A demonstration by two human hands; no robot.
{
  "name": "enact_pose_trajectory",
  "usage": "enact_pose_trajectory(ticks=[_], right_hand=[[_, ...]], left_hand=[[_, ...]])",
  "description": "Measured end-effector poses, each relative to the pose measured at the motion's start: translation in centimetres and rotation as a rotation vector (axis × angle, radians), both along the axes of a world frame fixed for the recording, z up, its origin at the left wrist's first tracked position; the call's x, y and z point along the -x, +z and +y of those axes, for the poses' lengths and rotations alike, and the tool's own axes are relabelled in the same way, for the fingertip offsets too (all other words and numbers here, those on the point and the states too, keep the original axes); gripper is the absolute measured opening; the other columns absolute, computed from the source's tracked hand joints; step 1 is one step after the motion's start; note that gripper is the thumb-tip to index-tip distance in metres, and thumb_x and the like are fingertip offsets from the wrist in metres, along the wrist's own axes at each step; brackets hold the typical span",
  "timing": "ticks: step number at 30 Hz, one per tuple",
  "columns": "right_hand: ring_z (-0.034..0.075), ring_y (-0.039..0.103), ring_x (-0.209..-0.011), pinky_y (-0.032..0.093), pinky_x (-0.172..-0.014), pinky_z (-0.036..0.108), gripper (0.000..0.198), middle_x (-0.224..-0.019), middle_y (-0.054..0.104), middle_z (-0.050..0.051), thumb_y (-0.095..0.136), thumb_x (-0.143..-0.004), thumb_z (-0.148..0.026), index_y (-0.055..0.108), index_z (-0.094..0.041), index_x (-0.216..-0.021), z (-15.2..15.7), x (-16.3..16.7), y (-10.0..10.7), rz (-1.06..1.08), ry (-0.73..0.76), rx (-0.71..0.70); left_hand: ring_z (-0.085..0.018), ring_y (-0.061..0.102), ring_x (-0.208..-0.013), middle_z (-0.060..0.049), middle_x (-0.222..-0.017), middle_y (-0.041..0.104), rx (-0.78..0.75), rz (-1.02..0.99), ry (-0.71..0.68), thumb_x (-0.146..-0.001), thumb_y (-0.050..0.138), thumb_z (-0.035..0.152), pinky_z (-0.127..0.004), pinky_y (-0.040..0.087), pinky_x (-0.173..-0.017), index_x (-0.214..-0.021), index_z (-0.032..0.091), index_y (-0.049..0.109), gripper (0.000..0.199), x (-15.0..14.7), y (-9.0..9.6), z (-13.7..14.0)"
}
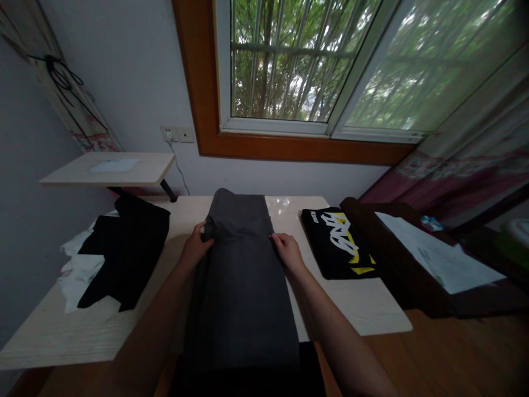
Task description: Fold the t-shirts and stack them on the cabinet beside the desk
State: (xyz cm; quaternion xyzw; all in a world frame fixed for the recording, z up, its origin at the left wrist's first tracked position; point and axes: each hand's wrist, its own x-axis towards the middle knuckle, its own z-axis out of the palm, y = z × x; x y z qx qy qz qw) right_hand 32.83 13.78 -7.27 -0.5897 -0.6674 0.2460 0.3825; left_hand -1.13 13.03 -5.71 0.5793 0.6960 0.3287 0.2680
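A pair of dark grey trousers (243,275), folded lengthwise into a long strip, lies across the pale table from near the back edge to over the front edge. At its left edge my left hand (196,244) is closed, thumb on top, pinching a bunched bit of the cloth. Across from it, my right hand (288,252) pinches the right edge between thumb and fingers. Creases run over the cloth between both hands. To the right, a folded black T-shirt (336,242) with white and yellow print lies flat.
Black clothing (132,248) lies over white cloth (76,248) on the left of the table (173,242). A raised shelf (78,168) holding a paper sheet stands behind them. Right of the table is a dark brown surface (384,264) with a large white sheet (438,251). A window is at the back.
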Motion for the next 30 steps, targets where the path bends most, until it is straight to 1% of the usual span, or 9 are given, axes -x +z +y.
enact_pose_trajectory(ticks=[7, 11, 14, 16, 21, 24, 27, 28, 30], right_hand=[[0.024, 0.068, -0.100, 0.050, -0.091, 0.035, 0.036, -0.110, 0.075, 0.006, 0.055, -0.094, -0.048, 0.074, -0.024, -0.113, -2.6, -0.7, 1.0, 0.115, 0.143, 0.111], [0.020, 0.065, -0.083, 0.050, -0.076, 0.031, 0.040, -0.096, 0.072, 0.003, 0.063, -0.089, -0.046, 0.068, -0.024, -0.123, -4.8, -1.9, 1.1, 0.099, 0.236, 0.229], [0.018, 0.062, -0.078, 0.048, -0.070, 0.028, 0.030, -0.089, 0.069, 0.002, 0.064, -0.088, -0.041, 0.071, -0.022, -0.110, -5.8, -2.9, 1.1, 0.124, 0.335, 0.332], [0.016, 0.060, -0.076, 0.047, -0.067, 0.027, 0.025, -0.087, 0.067, 0.002, 0.067, -0.086, -0.040, 0.071, -0.021, -0.101, -6.3, -3.4, 1.3, 0.172, 0.400, 0.410], [0.014, 0.057, -0.063, 0.047, -0.053, 0.025, 0.034, -0.076, 0.056, -0.002, 0.076, -0.077, -0.045, 0.067, -0.019, -0.097, -6.8, -4.1, 2.0, 0.309, 0.493, 0.632], [0.012, 0.055, -0.054, 0.046, -0.046, 0.025, 0.039, -0.076, 0.055, -0.003, 0.075, -0.077, -0.048, 0.066, -0.020, -0.103, -6.6, -4.4, 2.4, 0.302, 0.525, 0.698], [0.011, 0.055, -0.053, 0.046, -0.048, 0.025, 0.041, -0.078, 0.060, -0.001, 0.067, -0.086, -0.050, 0.067, -0.020, -0.115, -5.9, -4.6, 2.5, 0.183, 0.513, 0.612], [0.013, 0.058, -0.058, 0.049, -0.053, 0.026, 0.041, -0.082, 0.063, 0.001, 0.063, -0.089, -0.049, 0.068, -0.021, -0.118, -5.6, -4.7, 2.5, 0.139, 0.478, 0.525], [0.018, 0.065, -0.078, 0.054, -0.071, 0.032, 0.039, -0.095, 0.068, 0.006, 0.058, -0.093, -0.047, 0.068, -0.021, -0.121, -4.8, -4.5, 2.3, 0.037, 0.374, 0.287]], left_hand=[[-0.029, 0.070, -0.111, -0.013, -0.124, 0.070, -0.008, -0.057, -0.074, -0.083, 0.069, 0.037, -0.041, 0.053, -0.096, -0.154, 0.023, 0.030, 0.083, 0.2, -0.1, -2.3], [-0.032, 0.061, -0.128, -0.015, -0.147, 0.056, 0.048, -0.155, -0.176, -0.077, 0.076, 0.037, -0.045, 0.049, -0.105, -0.159, 0.026, 0.018, 0.101, 0.2, -0.2, -4.7], [-0.032, 0.048, -0.141, -0.014, -0.160, 0.039, 0.062, -0.206, -0.261, -0.074, 0.076, 0.032, -0.046, 0.042, -0.114, -0.160, 0.026, 0.019, 0.103, 0.8, -0.4, -6.0], [-0.031, 0.044, -0.144, -0.014, -0.163, 0.036, 0.080, -0.231, -0.317, -0.075, 0.075, 0.033, -0.047, 0.039, -0.117, -0.160, 0.025, 0.020, 0.102, 1.4, -0.5, -6.6], [-0.030, 0.054, -0.136, -0.012, -0.156, 0.046, 0.159, -0.218, -0.431, -0.077, 0.074, 0.035, -0.046, 0.047, -0.110, -0.158, 0.028, 0.027, 0.094, 2.7, 0.4, -7.3], [-0.030, 0.068, -0.115, -0.011, -0.136, 0.065, 0.190, -0.101, -0.440, -0.077, 0.074, 0.040, -0.042, 0.055, -0.093, -0.157, 0.027, 0.032, 0.091, 3.0, 1.6, -7.2], [-0.026, 0.072, -0.088, -0.007, -0.103, 0.075, 0.168, 0.064, -0.366, -0.085, 0.065, 0.046, -0.039, 0.056, -0.079, -0.156, 0.023, 0.036, 0.079, 3.3, 2.1, -6.1], [-0.026, 0.071, -0.089, -0.007, -0.103, 0.074, 0.106, 0.117, -0.338, -0.088, 0.061, 0.047, -0.039, 0.055, -0.081, -0.154, 0.023, 0.040, 0.073, 3.4, 2.0, -5.5], [-0.027, 0.067, -0.107, -0.010, -0.119, 0.070, -0.079, 0.227, -0.292, -0.091, 0.058, 0.046, -0.043, 0.051, -0.096, -0.146, 0.022, 0.050, 0.060, 3.6, 1.3, -3.9]])
